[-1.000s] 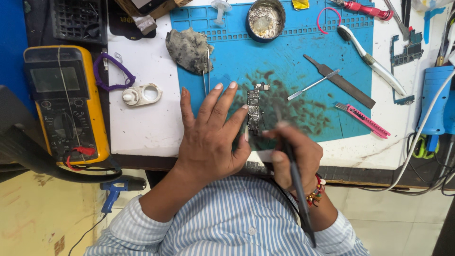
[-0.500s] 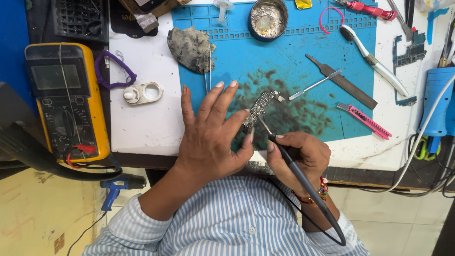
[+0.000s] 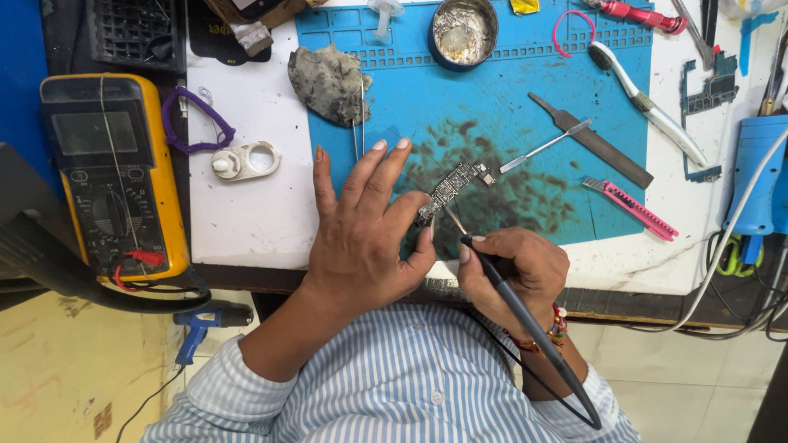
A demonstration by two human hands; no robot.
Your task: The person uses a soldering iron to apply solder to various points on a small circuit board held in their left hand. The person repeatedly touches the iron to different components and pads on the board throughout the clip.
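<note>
Nearest the camera, low in the frame, the right hand [image 3: 517,271] has its grip pressed around a black soldering iron [image 3: 525,320], held like a pen, cord trailing down to the lower right; its thin tip points up toward the centre. Just left, the left hand [image 3: 361,238] lies with fingers spread, thumb and forefinger steadying the lower end of a small dark circuit board [image 3: 450,187], which lies tilted at the middle of the frame on a blue mat [image 3: 492,98].

The iron's tip sits at the board's lower edge, so the soldering looks to be under way; whether any joint is finished is too small to tell. The mat is darkly stained around the board.

Farther up lie a metal spatula [image 3: 542,148], a flat file [image 3: 591,139], a pink cutter [image 3: 632,207], a grey rag [image 3: 328,82] and a round tin [image 3: 464,31]. At the left of the tabletop [image 3: 246,213] stands a yellow multimeter [image 3: 115,172].
</note>
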